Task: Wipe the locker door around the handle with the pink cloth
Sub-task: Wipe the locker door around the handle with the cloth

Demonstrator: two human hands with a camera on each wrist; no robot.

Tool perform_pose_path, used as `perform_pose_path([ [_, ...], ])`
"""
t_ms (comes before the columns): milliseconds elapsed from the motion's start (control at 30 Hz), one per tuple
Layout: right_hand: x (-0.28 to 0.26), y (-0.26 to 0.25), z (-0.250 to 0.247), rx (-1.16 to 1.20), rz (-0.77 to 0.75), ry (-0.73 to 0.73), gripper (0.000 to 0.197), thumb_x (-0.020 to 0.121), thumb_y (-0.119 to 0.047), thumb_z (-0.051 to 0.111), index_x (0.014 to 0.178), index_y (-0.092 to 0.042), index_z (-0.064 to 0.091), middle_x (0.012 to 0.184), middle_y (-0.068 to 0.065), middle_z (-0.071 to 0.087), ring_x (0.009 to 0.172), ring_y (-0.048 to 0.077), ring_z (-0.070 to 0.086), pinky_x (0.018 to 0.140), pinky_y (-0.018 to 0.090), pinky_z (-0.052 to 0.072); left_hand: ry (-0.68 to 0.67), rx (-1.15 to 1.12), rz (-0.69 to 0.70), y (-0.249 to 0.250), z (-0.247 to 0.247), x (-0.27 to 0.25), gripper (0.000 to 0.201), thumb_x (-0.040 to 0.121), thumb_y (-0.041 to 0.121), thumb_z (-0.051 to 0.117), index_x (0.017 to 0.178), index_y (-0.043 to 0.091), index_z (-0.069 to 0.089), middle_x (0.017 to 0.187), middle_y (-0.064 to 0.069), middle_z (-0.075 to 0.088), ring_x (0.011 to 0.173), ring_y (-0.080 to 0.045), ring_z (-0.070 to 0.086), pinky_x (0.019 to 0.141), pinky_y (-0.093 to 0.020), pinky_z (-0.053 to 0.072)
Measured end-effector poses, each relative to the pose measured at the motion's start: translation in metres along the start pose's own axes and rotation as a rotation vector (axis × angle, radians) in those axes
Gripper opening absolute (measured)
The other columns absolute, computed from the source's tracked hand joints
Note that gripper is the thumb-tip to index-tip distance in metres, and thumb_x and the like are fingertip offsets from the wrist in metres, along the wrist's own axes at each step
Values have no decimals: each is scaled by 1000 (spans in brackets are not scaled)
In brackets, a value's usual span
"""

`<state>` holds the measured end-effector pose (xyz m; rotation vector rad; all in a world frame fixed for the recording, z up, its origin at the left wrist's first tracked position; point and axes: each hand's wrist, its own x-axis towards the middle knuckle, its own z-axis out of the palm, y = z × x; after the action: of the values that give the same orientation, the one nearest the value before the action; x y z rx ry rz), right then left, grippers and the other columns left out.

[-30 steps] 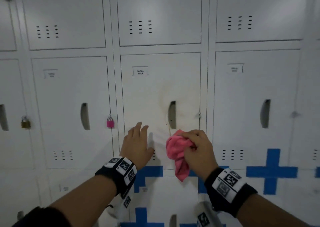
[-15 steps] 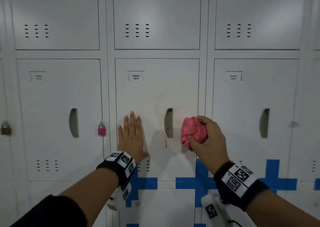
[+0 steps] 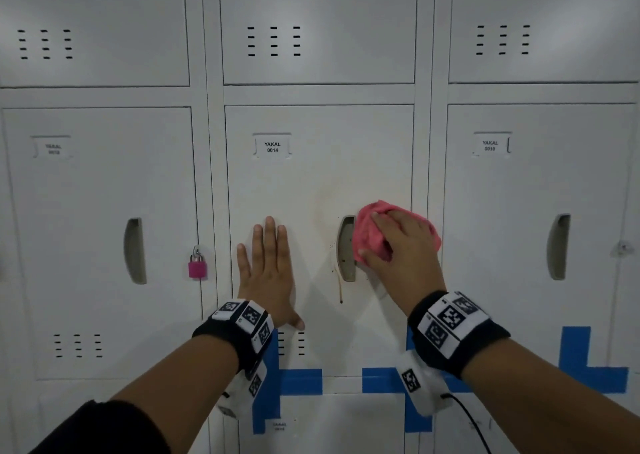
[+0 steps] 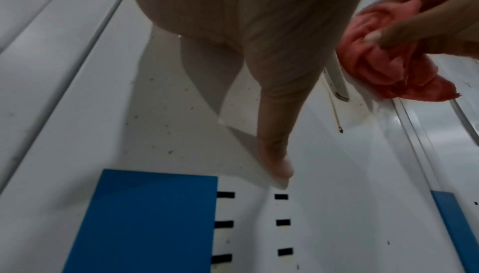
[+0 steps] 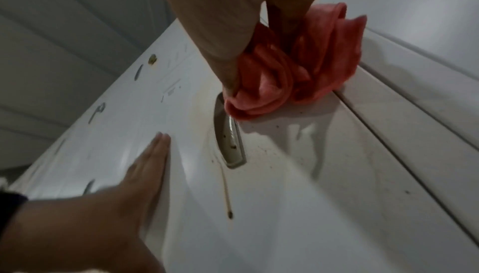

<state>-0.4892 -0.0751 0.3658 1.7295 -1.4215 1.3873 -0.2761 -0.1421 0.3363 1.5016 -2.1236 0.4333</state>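
The right hand (image 3: pixel 403 245) has its fingers and thumb curled over the bunched pink cloth (image 3: pixel 372 235) and presses it on the locker door (image 3: pixel 311 176), touching the right edge of the handle (image 3: pixel 346 247), approx. at its upper half. Half a sec ago the cloth was lower, beside the bottom part of the handle, and one sec ago it was below the handle and off the door, so the hand has gone up along the right side. In my judgement the wiping is just started: only the strip right of the handle is covered. The left hand (image 3: pixel 268 273) lies flat on the door, fingers straight, holding nothing, left of the handle; it stays as before, prob. to steady the door. A brown drip mark (image 5: pixel 226 195) below the handle and a yellowish ring (image 3: pixel 323 197) above-left are still there, so these parts wait for the cloth. Small dark specks show near the handle in the right wrist view.
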Motion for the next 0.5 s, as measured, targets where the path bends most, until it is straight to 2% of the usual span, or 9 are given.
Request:
perform_pose_path([
  [67, -6, 3, 7, -146, -69, 6, 55, 82, -32, 68, 132, -16, 52, 133, 5, 53, 119, 27, 43, 102, 42, 38, 12, -3, 15, -3, 2, 0, 171, 35, 68, 82, 131, 4, -43, 139, -15, -52, 129, -35, -46, 111, -58, -17],
  [167, -12, 4, 12, -231, -138, 47, 47, 84, -23, 64, 128, -9, 55, 127, 13, 58, 112, 33, 50, 95, 47, 44, 49, -28, 7, -4, 4, -3, 171, 33, 67, 83, 134, 3, -39, 141, -16, -49, 131, -36, -43, 112, -56, -16],
  [333, -27, 1, 20, -338, -171, 67, 46, 73, -4, 74, 117, -2, 62, 113, 17, 65, 99, 33, 58, 87, 45, 51, 30, -48, -56, -9, 3, -5, 174, 29, 74, 79, 133, 1, -40, 142, -19, -47, 131, -37, -43, 112, -57, -14],
  [500, -50, 3, 21, -312, -150, -55, 44, 72, -3, 74, 115, -8, 64, 110, 12, 64, 100, 30, 59, 94, 43, 45, -6, -52, -42, -11, 2, -4, 172, 32, 77, 75, 130, 0, -43, 137, -20, -52, 127, -39, -47, 111, -58, -17],
])
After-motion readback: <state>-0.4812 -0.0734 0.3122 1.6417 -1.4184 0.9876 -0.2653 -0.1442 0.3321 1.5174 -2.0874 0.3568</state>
